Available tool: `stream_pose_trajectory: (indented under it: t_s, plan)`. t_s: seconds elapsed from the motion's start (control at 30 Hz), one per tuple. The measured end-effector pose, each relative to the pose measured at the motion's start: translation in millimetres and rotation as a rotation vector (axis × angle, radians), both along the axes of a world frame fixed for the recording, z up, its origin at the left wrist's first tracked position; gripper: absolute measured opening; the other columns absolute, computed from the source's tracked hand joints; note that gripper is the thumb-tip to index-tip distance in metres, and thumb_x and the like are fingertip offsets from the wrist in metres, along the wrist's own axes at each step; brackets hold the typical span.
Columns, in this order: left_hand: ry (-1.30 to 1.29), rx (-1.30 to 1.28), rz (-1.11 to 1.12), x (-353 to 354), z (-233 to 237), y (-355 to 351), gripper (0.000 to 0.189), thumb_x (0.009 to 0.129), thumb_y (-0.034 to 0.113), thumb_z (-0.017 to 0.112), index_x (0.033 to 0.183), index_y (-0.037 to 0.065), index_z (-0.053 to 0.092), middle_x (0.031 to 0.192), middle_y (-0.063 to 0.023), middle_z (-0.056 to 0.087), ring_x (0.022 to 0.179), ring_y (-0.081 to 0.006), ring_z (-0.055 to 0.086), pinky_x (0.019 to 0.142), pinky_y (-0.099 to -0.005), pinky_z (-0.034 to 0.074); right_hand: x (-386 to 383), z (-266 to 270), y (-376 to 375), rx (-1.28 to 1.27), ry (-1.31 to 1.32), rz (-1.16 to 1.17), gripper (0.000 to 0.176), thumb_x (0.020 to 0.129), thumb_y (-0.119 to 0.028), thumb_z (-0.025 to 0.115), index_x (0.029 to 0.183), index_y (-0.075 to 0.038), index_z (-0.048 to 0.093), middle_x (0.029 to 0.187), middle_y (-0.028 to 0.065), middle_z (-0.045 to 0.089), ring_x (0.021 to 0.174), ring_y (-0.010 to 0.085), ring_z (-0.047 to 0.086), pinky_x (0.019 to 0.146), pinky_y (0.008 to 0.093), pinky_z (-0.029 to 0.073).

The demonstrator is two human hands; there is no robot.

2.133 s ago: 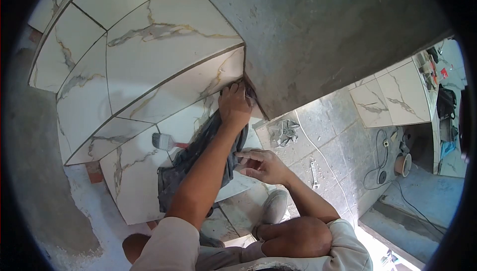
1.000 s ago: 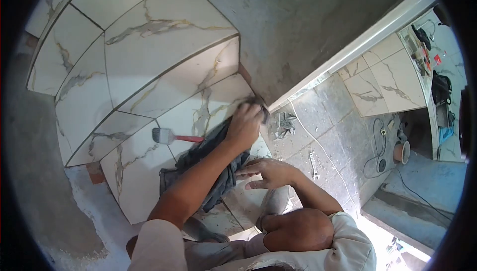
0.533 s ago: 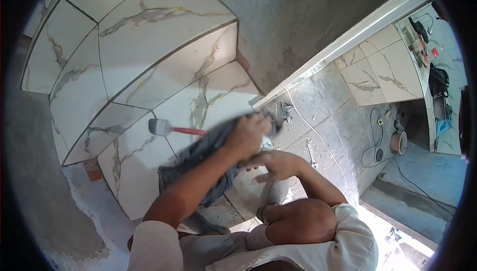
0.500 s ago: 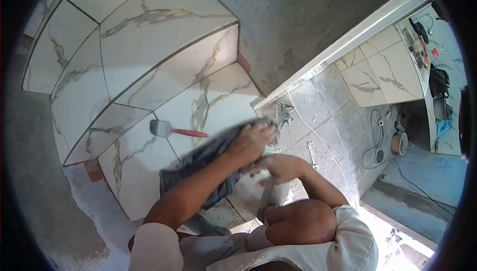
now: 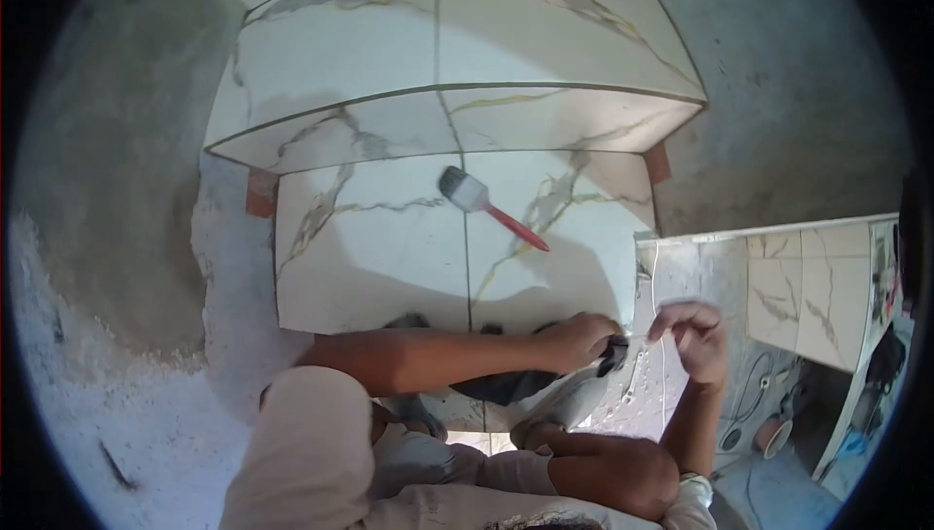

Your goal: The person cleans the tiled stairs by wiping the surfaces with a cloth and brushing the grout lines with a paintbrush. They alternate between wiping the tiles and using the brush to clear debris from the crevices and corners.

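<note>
My left hand [image 5: 582, 340] is closed on the end of a dark grey cloth [image 5: 506, 387], which hangs low over the tiled step, partly hidden by my forearm. To its right is my right hand [image 5: 696, 340], raised with its fingers curled in a pinch. A thin pale strand seems to run between the two hands, but it is too small to name. Beyond the hands, a paintbrush [image 5: 486, 205] with a red handle and dark bristles lies on the white marble-look tiled step [image 5: 379, 248].
A higher tiled step [image 5: 341, 44] rises behind the paintbrush. Rough grey wall stands on both sides. At the right, a white cable [image 5: 664, 374] runs along the floor near a small round pot [image 5: 772, 436], a black cord and a tiled counter [image 5: 812, 287].
The head view has turned, so the step now lies straight ahead. My hands have moved apart, the right one lifting away to the right. The cloth sits lower, closer to my legs.
</note>
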State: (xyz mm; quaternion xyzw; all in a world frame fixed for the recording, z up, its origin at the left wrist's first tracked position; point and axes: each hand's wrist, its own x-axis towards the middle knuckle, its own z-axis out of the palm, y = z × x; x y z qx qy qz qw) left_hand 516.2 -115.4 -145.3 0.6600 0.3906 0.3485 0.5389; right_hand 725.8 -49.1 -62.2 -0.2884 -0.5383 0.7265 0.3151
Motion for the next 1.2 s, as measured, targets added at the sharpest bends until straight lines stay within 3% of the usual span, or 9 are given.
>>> stream_pose_trajectory:
  t_s: [0.07,0.23,0.37,0.67,0.73,0.83,0.87,1.0,1.2]
  plan:
    - [0.016,-0.282,-0.141,-41.4,23.0,-15.7,0.030,0.084,0.002,0.044,0.108,-0.006,0.060,0.098,-0.0267,0.063,0.093,-0.0408,0.061,0.086,-0.0447,0.047,-47.4,20.6,20.7,0.088,-0.269,-0.187,0.034,0.087,-0.022,0.072,0.108,0.004,0.065,0.091,0.0110,0.068,0.084,0.0179,0.066,0.074,0.0316,0.054]
    - [0.103,-0.216,-0.240,-140.0,76.6,-37.9,0.030,0.083,0.003,0.044,0.109,-0.005,0.059,0.097,-0.0262,0.063,0.091,-0.0378,0.062,0.085,-0.0418,0.047,-176.8,-23.2,39.2,0.743,-0.818,0.125,0.039,0.085,-0.024,0.070,0.118,-0.004,0.061,0.107,0.0147,0.064,0.096,0.0284,0.063,0.084,0.0383,0.052]
    - [0.131,-0.365,-0.190,-205.1,130.5,-30.2,0.033,0.086,0.007,0.047,0.114,-0.006,0.058,0.097,-0.0165,0.065,0.089,-0.0190,0.060,0.083,-0.0336,0.048,-240.1,-65.2,41.7,0.977,-1.033,0.158,0.035,0.087,-0.028,0.065,0.112,-0.005,0.059,0.119,0.0156,0.059,0.110,0.0320,0.057,0.086,0.0448,0.049]
    - [-0.530,-0.259,1.208,-353.1,127.1,-111.9,0.030,0.092,0.006,0.052,0.119,-0.006,0.057,0.106,-0.0096,0.064,0.094,-0.0153,0.062,0.084,-0.0270,0.049,-217.6,-48.6,29.1,0.833,-1.016,0.164,0.021,0.094,-0.021,0.053,0.103,-0.002,0.057,0.099,0.0214,0.064,0.097,0.0389,0.060,0.085,0.0466,0.048]
    - [-0.632,0.059,1.529,-365.6,119.8,-101.7,0.029,0.095,0.010,0.054,0.119,-0.006,0.056,0.108,-0.0107,0.064,0.095,-0.0150,0.062,0.087,-0.0280,0.048,-190.3,-43.1,24.1,0.804,-1.104,0.112,0.022,0.095,-0.021,0.053,0.103,-0.001,0.057,0.099,0.0211,0.064,0.097,0.0393,0.060,0.086,0.0467,0.047]
    - [-0.117,0.185,1.508,-342.0,68.1,-55.7,0.028,0.096,0.011,0.055,0.117,-0.007,0.057,0.106,-0.0118,0.065,0.094,-0.0169,0.063,0.088,-0.0291,0.048,-135.5,-52.1,24.3,0.788,-1.165,-0.012,0.021,0.093,-0.019,0.055,0.104,-0.001,0.056,0.099,0.0214,0.064,0.093,0.0397,0.061,0.082,0.0467,0.049]
    - [0.064,-0.027,1.330,-322.1,62.0,-41.8,0.029,0.097,0.010,0.053,0.120,-0.008,0.055,0.107,-0.0141,0.065,0.094,-0.0175,0.062,0.087,-0.0303,0.048,-120.8,-55.0,24.4,0.787,-1.164,-0.060,0.021,0.093,-0.017,0.057,0.104,-0.001,0.056,0.098,0.0217,0.064,0.092,0.0398,0.061,0.080,0.0467,0.049]
    - [0.371,0.486,0.536,-257.7,-24.4,30.4,0.039,0.091,0.005,0.051,0.128,-0.009,0.052,0.126,-0.0279,0.057,0.123,-0.0368,0.052,0.107,-0.0417,0.039,-82.8,-66.5,19.3,0.782,-1.218,-0.093,0.020,0.092,-0.016,0.059,0.105,-0.001,0.055,0.095,0.0216,0.064,0.090,0.0403,0.062,0.077,0.0465,0.050]
    - [0.997,0.579,0.446,-221.7,-23.2,64.6,0.046,0.088,0.016,0.053,0.126,-0.009,0.054,0.131,-0.0252,0.055,0.133,-0.0358,0.043,0.113,-0.0446,0.030,-77.6,-82.6,8.0,1.044,-1.178,-0.105,0.018,0.092,-0.015,0.054,0.105,-0.002,0.053,0.089,0.0196,0.057,0.084,0.0399,0.058,0.073,0.0490,0.048]
